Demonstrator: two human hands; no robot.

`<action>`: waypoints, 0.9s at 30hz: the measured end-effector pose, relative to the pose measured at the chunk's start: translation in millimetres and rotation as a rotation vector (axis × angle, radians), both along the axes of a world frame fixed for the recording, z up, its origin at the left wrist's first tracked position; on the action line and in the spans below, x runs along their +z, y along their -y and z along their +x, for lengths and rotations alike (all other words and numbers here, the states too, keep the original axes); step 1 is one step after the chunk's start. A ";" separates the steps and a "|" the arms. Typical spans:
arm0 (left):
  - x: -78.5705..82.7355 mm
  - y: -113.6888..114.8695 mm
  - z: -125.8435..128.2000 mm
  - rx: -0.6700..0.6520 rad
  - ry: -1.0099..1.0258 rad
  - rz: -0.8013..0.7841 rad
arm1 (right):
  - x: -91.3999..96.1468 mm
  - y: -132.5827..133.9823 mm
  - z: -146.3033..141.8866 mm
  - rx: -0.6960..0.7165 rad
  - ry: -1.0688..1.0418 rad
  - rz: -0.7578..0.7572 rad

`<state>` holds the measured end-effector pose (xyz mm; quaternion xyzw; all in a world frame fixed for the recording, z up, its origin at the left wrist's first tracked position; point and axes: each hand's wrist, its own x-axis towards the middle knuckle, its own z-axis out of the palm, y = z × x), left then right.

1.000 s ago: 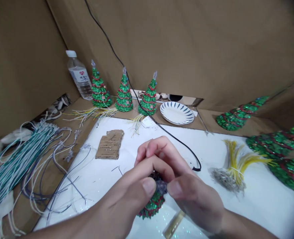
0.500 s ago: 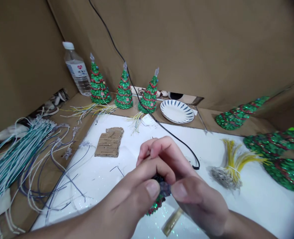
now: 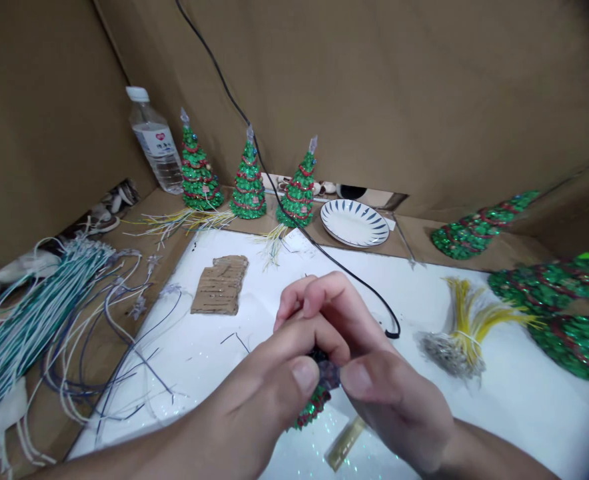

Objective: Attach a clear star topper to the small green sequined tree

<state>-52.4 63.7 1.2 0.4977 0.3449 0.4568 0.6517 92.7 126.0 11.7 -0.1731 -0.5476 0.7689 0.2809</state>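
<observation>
A small green Christmas tree ornament (image 3: 312, 408) with red trim is held between my two hands, mostly covered by the fingers. A clear greyish tip piece (image 3: 329, 375) shows between the thumbs. My left hand (image 3: 269, 390) is closed, its thumb and index finger pinching around the tree's upper part. My right hand (image 3: 392, 383) is closed too, with its thumb pressed to the clear piece and its fingers curled over the left ones. What the right fingertips grip underneath is hidden. Below the hands, a yellowish translucent stick (image 3: 345, 443) lies on the white board (image 3: 184, 363).
Three decorated trees (image 3: 247, 183) stand at the back, beside a water bottle (image 3: 155, 147) and a patterned plate (image 3: 354, 223). Bundled yellow wires (image 3: 467, 333) and more trees (image 3: 569, 347) lie right. Teal and white wires (image 3: 44, 313) are left, near a cardboard piece (image 3: 219, 287). A black cable (image 3: 344, 270) crosses behind.
Both hands keep the same hold on the tree and its clear tip. The thumbs have shifted very slightly; otherwise the scene looks the same.
</observation>
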 end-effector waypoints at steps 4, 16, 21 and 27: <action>-1.7 -0.1 2.3 0.010 0.022 0.018 | -0.2 2.5 0.0 0.007 0.001 -0.015; 2.6 1.5 2.1 -0.007 -0.001 -0.003 | 0.9 4.1 0.2 -0.004 0.000 -0.046; 1.3 0.2 -1.6 -0.047 -0.005 0.002 | 0.0 4.2 0.4 -0.002 -0.004 -0.041; 1.0 -0.8 -2.1 -0.057 -0.020 0.027 | -0.7 4.1 0.2 -0.008 0.003 -0.016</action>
